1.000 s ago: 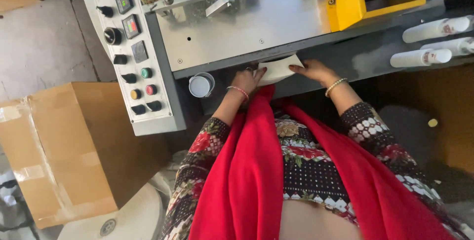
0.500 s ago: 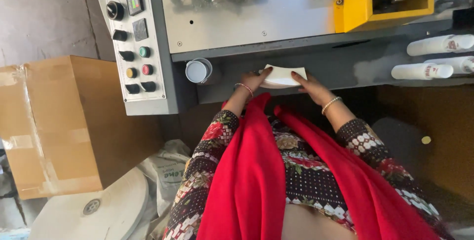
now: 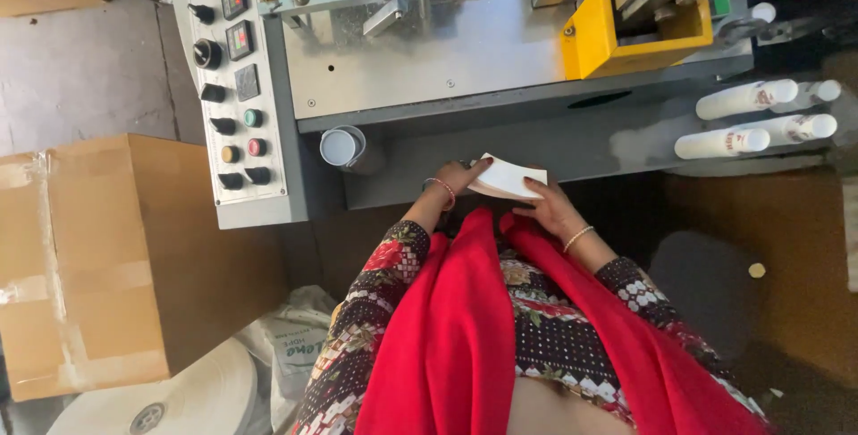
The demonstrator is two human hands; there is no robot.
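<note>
A small stack of white paper sheets is held between both hands in front of the grey machine. My left hand grips the stack's left edge, a bangle on the wrist. My right hand holds its lower right side from underneath, also with a bangle. The stack sits just below the machine's front ledge, above my red scarf and patterned sleeves.
A control panel with knobs and coloured buttons stands to the left. A small roll sticks out beside it. White rollers lie at the right, a yellow guard above. A cardboard box and a large white roll sit lower left.
Both hands have drawn the white stack back from the machine's ledge toward my body. The view has shifted, with the machine now higher in the picture.
</note>
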